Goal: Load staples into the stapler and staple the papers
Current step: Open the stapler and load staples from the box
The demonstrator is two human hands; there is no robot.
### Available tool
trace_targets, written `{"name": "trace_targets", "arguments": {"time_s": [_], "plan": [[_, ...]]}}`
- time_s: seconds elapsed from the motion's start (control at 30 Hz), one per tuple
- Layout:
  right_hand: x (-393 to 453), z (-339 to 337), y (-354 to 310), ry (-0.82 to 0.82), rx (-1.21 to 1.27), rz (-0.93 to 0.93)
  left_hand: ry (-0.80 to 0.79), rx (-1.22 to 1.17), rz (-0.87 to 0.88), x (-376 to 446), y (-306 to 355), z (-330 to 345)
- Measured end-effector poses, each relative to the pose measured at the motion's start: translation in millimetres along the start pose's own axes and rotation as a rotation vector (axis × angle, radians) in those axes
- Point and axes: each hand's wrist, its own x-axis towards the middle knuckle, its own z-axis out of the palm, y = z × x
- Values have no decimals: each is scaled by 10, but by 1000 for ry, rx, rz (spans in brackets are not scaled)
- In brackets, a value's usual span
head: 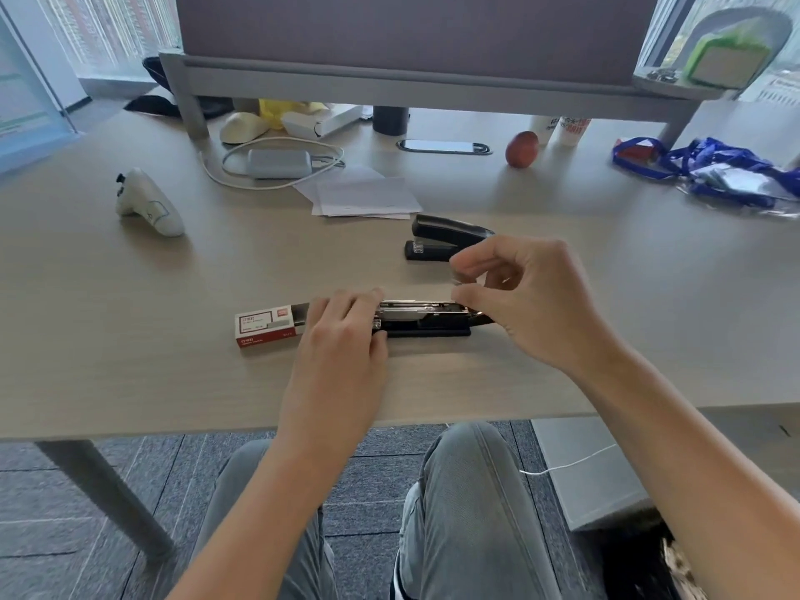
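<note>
A black stapler (426,318) lies opened flat near the desk's front edge, its metal staple channel facing up. My left hand (344,326) presses down on its left end. My right hand (524,296) hovers over its right end, thumb and forefinger pinched; a thin staple strip seems to sit between them, but it is blurred. A red-and-white staple box (266,329) lies open just left of my left hand. A second black stapler (446,242), closed, sits behind. The white papers (363,194) lie farther back in a loose stack.
A white game controller (147,203) lies at the left. A grey power adapter (279,163) with cable, a red apple (521,149) and a blue bag (714,171) sit along the back. A monitor stand (190,93) spans the rear. The desk edge (173,428) runs near my knees.
</note>
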Motion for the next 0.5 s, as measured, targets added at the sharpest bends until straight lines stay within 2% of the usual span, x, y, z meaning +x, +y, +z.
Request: {"name": "trace_targets", "arguments": {"time_s": [0.13,0.5], "plan": [[32,-17,-3,-92,-152,-19,-12,-2,-11,0,-1,2],[99,-109,-78,-240,-255,-33,-4,0,-4,5,-20,8]]}}
